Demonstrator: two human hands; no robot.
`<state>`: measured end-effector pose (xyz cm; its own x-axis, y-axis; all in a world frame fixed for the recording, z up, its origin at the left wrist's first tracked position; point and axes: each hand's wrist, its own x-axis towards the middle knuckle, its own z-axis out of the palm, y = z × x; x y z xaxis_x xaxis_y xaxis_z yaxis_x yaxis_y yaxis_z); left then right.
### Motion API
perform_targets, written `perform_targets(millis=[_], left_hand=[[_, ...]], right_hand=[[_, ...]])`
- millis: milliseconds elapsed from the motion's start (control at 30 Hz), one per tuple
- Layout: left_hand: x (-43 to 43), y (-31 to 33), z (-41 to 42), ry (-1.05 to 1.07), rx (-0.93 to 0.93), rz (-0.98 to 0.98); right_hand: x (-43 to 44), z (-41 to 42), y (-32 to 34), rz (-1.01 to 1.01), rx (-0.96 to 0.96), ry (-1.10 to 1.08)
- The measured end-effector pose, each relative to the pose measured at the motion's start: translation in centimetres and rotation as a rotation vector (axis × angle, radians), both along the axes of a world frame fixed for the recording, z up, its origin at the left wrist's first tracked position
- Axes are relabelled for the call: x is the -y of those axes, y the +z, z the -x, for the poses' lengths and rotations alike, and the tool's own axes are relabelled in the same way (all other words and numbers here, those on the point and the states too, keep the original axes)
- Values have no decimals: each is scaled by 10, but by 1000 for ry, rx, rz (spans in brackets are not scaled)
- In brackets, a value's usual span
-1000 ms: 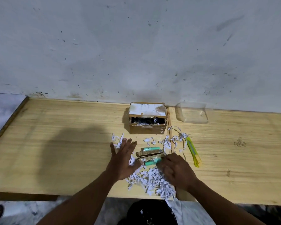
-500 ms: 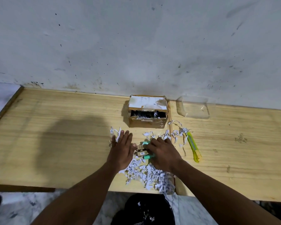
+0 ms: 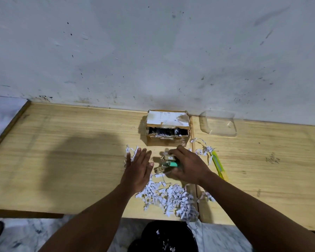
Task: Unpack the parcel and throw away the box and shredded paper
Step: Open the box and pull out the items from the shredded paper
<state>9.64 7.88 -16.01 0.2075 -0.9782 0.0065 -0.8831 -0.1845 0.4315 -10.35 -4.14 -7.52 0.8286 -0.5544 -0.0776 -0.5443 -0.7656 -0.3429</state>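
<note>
Right hand (image 3: 186, 165) curls its grip over the small packets (image 3: 166, 163) at frame centre; left hand (image 3: 138, 170) lies flat, fingers spread, on the table (image 3: 71, 160).

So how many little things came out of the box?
3 show: a tan packet at the right hand's fingertips, a teal tube under it, another tan packet nearer. The hand may hide more.

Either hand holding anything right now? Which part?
The right hand closes over the small green-and-tan items, gripping them from above at their right ends. The left hand is open and flat over the table, holding nothing.
</note>
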Motion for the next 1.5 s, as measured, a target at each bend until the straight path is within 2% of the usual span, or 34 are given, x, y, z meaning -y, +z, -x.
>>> perform_targets(millis=[233, 533, 833, 1133, 1233, 1367, 1500], left_hand=[[2, -3, 0, 11, 91, -66], [-3, -13, -1, -12, 134, -138], [-7, -20, 5, 48, 160, -100], [-7, -17, 6, 55, 170, -96], [-7, -20, 6, 51, 164, -70], [-7, -24, 4, 55, 171, -39], [-7, -27, 3, 53, 187, -43]], right_hand=[[1, -22, -5, 69, -255, 84], [2, -35, -15, 54, -296, 31], [12, -21, -12, -85, -56, -97], [11, -16, -8, -48, -44, -93], [24, 4, 1, -33, -3, -176], [55, 59, 12, 12, 85, -419], [84, 133, 8, 68, -69, -701]])
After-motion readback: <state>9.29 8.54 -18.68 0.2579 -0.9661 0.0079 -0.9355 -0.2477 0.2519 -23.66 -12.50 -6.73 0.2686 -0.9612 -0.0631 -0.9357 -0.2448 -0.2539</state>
